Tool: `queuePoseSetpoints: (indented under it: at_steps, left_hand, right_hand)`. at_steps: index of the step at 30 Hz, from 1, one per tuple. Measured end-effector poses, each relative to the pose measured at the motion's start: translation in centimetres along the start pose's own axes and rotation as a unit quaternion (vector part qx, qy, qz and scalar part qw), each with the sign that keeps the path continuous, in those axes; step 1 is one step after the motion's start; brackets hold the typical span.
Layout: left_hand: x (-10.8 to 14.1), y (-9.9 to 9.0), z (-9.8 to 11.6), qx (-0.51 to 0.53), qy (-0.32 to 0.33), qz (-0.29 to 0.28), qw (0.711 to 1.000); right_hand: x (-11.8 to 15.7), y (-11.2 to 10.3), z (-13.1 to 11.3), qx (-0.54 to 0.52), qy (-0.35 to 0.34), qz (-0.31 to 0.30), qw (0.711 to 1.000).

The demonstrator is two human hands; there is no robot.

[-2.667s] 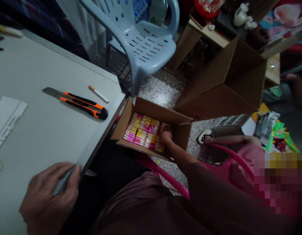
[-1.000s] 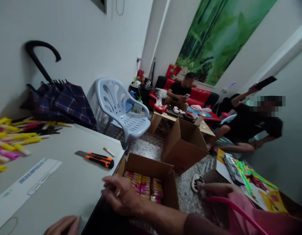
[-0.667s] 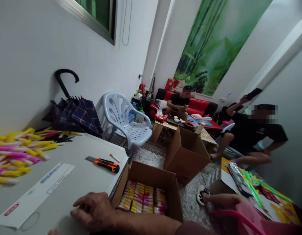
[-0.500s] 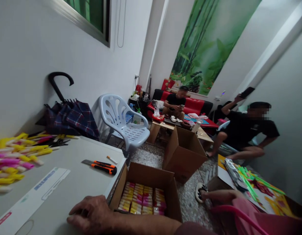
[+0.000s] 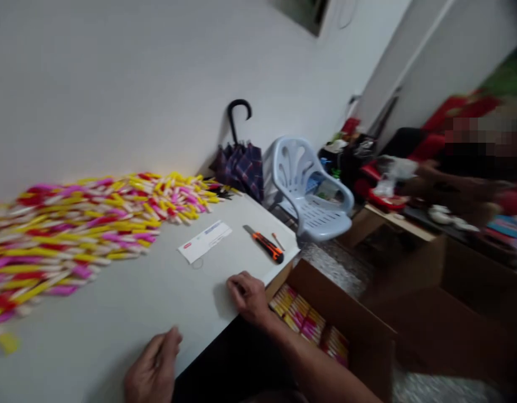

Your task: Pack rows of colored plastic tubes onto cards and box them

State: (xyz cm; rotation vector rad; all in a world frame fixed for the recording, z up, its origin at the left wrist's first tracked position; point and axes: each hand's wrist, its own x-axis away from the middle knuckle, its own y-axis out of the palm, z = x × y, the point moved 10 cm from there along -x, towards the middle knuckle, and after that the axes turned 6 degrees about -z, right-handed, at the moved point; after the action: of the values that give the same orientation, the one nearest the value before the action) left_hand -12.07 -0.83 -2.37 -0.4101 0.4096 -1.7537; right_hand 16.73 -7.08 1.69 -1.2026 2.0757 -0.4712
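Note:
My right hand (image 5: 248, 296) rests at the table's front edge, its fingers loosely curled with nothing visible in them. Lower and further left, my left hand (image 5: 153, 366) is over the tabletop, fingers folded and thumb up; it appears to hold nothing. Both hands are apart from the large pile of yellow, pink, red and white tubes (image 5: 116, 215) along the wall. On the grey-white table (image 5: 158, 296) lie a printed white card strip (image 5: 205, 240), an orange-and-black utility knife (image 5: 264, 244) with its blade out, and a cigarette-like stick (image 5: 277, 242) beside it.
Right of the table, an open cardboard box (image 5: 346, 313) contains bundled coloured tubes (image 5: 306, 322). Another cardboard box (image 5: 443, 296) is beyond it. A pale blue plastic chair (image 5: 309, 190) and a plaid umbrella (image 5: 240, 165) are behind. A blurred person (image 5: 464, 173) sits at far right.
My view has swung left, bringing the whole tube pile and my left hand into sight. My right hand stays near the table edge, still curled. The seated person in black at right is out of view.

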Motion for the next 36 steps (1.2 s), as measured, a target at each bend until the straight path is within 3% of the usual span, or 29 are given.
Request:
queuePoseSetpoints:
  at_steps: [6, 13, 17, 19, 21, 22, 24, 26, 29, 32, 36]
  left_hand:
    - [0.2, 0.2, 3.1, -0.020, 0.035, 0.003, 0.999]
    - [-0.5, 1.6, 3.2, -0.035, 0.084, -0.009, 0.996]
    - [1.5, 2.1, 5.4, 0.018, 0.103, -0.010, 0.994]
    - [1.8, 1.3, 6.3, 0.053, 0.103, -0.010, 0.993]
    - [1.4, -1.3, 6.2, 0.045, 0.095, 0.017, 0.994]
    - [1.3, -3.8, 5.8, 0.025, 0.096, 0.060, 0.993]
    - [2.0, -10.4, 4.5, -0.041, 0.084, 0.182, 0.979]
    - [3.2, -16.9, 3.0, -0.144, 0.064, 0.293, 0.943]
    - [2.3, -23.1, -0.1, -0.295, -0.002, 0.322, 0.900]
    - [-0.5, -25.3, -3.0, -0.375, -0.071, 0.296, 0.876]
    - [-3.9, -24.0, -5.5, -0.440, -0.155, 0.250, 0.849]
  right_hand:
    - [0.4, 0.1, -1.1, 0.013, -0.023, -0.020, 0.999]
    - [-0.2, 0.2, -0.9, 0.046, -0.037, -0.018, 0.998]
    - [1.0, -0.7, -1.3, 0.006, -0.049, -0.017, 0.999]
    - [1.1, -0.8, -0.8, 0.016, -0.042, -0.030, 0.999]
    - [0.6, -0.5, 0.3, 0.054, -0.027, -0.033, 0.998]
    - [0.3, -0.2, 0.7, 0.080, -0.021, -0.038, 0.996]
    - [-0.1, 0.1, 1.0, 0.110, -0.021, -0.035, 0.993]
    - [0.1, 0.2, 1.0, 0.129, -0.019, -0.036, 0.991]
    - [0.5, 0.3, 0.8, 0.142, -0.010, -0.045, 0.989]
    - [0.4, 0.3, 0.9, 0.138, -0.005, -0.041, 0.990]
    - [0.2, 0.3, 1.1, 0.128, -0.005, -0.027, 0.991]
